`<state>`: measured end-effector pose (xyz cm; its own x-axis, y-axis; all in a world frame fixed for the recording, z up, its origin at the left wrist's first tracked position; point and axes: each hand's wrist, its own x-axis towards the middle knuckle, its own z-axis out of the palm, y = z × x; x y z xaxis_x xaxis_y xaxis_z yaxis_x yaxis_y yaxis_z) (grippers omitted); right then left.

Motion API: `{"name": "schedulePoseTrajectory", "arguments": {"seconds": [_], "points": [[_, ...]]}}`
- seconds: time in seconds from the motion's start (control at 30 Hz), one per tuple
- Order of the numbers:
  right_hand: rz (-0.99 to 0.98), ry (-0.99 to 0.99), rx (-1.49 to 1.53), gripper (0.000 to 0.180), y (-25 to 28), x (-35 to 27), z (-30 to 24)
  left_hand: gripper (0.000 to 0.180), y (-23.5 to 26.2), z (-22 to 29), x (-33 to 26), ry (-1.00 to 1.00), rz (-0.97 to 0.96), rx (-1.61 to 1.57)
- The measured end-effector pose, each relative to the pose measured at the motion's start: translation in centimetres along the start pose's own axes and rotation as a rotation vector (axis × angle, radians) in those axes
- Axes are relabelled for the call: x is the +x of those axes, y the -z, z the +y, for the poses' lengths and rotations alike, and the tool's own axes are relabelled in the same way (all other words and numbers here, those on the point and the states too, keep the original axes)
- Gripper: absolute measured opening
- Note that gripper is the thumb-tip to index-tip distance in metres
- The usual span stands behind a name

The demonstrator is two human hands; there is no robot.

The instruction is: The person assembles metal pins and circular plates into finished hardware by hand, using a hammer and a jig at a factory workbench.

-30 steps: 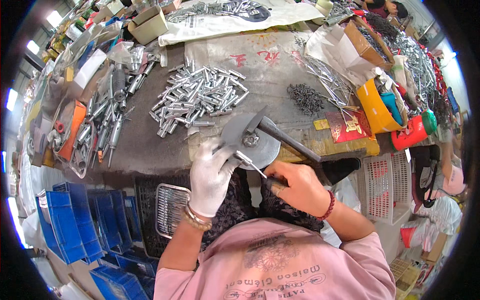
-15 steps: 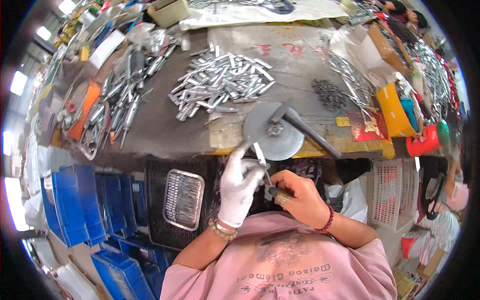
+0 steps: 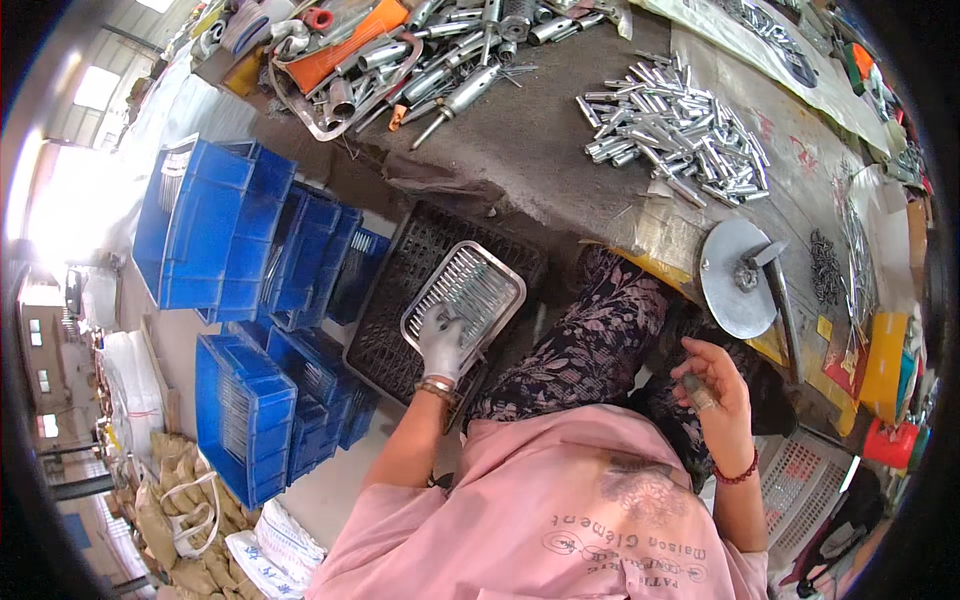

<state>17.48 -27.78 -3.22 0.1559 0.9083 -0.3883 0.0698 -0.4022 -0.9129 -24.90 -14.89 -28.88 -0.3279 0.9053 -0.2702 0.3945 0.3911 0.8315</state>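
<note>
My left hand (image 3: 441, 342), in a white glove, reaches into a shallow metal tray (image 3: 513, 297) filled with thin metal rods (image 3: 478, 293). Its fingers are curled in toward the rods, and whatever may be between them is too small to make out. Over on the right my bare right hand (image 3: 718, 393) is raised above my lap near the bench edge, fingers apart and nothing visible in them. A dark cover wraps one of its digits. Beyond that hand a round grey metal disc (image 3: 732, 285) stands at the bench edge, with a dark bar (image 3: 786, 322) beside it.
The tray lies on a black plastic crate (image 3: 405, 262). Blue bins (image 3: 205, 235) are stacked at left. On the bench are a pile of short metal tubes (image 3: 680, 135), tools beside an orange piece (image 3: 345, 45), and small dark parts (image 3: 825, 268). A pale basket (image 3: 800, 485) stands at right.
The view has swung left. My left hand has gone from beside the disc down to the tray. My hands have parted, and the slim metal piece between them no longer shows. My right hand has opened.
</note>
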Motion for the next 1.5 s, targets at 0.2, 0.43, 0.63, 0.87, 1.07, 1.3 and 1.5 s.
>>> {"name": "schedulePoseTrajectory", "arguments": {"seconds": [0.2,0.43,0.63,0.87,1.07,1.3,1.5], "points": [[-0.043,-0.013,-0.027,0.054,-0.7,0.5,-0.3,0.052,4.8,-7.5,2.4,0.084,0.193,0.161],[-0.008,0.004,-0.061,0.053,-0.2,0.5,-0.4,0.049,3.9,-5.7,4.1,0.053,0.171,0.336],[0.018,-0.011,-0.005,0.055,0.5,-0.1,-0.2,0.044,2.9,-0.6,2.3,0.062,0.163,0.084],[0.000,0.142,-0.097,0.044,0.8,0.0,-0.6,0.015,0.2,22.4,0.7,-0.496,0.205,-0.051],[0.004,0.343,-0.246,0.044,0.8,-0.6,-1.8,0.017,-9.4,39.0,-6.5,-1.320,-0.407,0.201],[0.550,0.533,-0.559,0.033,7.5,-3.6,-2.5,0.026,-15.4,41.3,-4.3,-1.603,-0.448,0.702],[1.086,0.230,-0.898,0.022,18.6,-2.8,-0.8,0.033,-15.1,41.4,-5.6,-1.455,-0.515,0.486]]}}
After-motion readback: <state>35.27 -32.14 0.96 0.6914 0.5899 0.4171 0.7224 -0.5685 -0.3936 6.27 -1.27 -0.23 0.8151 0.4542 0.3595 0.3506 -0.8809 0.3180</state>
